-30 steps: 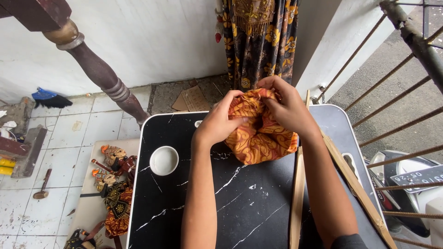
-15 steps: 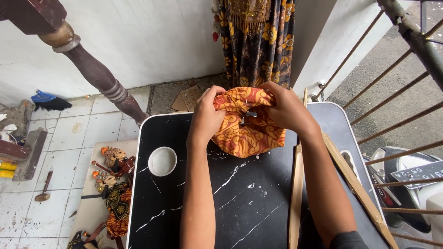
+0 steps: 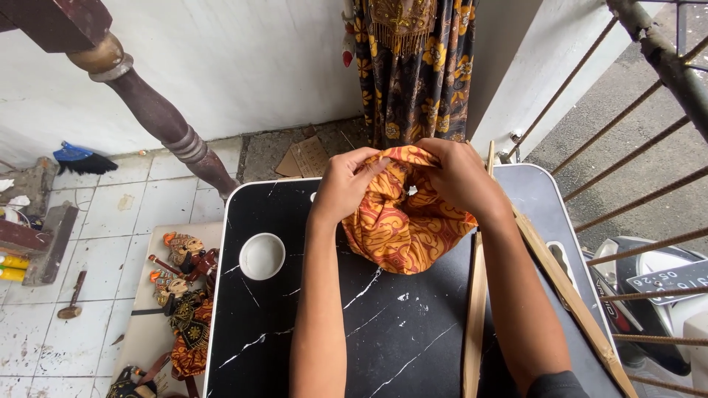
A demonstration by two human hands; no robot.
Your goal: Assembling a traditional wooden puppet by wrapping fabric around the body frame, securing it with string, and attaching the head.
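I see my left hand and right hand bare, no rings or watch, forearms uncovered; a dark sleeve edge shows at my right elbow.

Orange patterned cloth bunched tighter, top edge gathered between both hands.

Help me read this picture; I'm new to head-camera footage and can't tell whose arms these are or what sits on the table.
The camera is worn on a person's head and looks down, so both bare arms are that person's own. The left hand and right hand grip the top edge of a bunched orange patterned cloth, which rests on a black marble-look table. A small white bowl stands on the table to the left, and wooden sticks lie along its right side. On the floor to the left lie painted puppets. A patterned fabric hangs behind the table.
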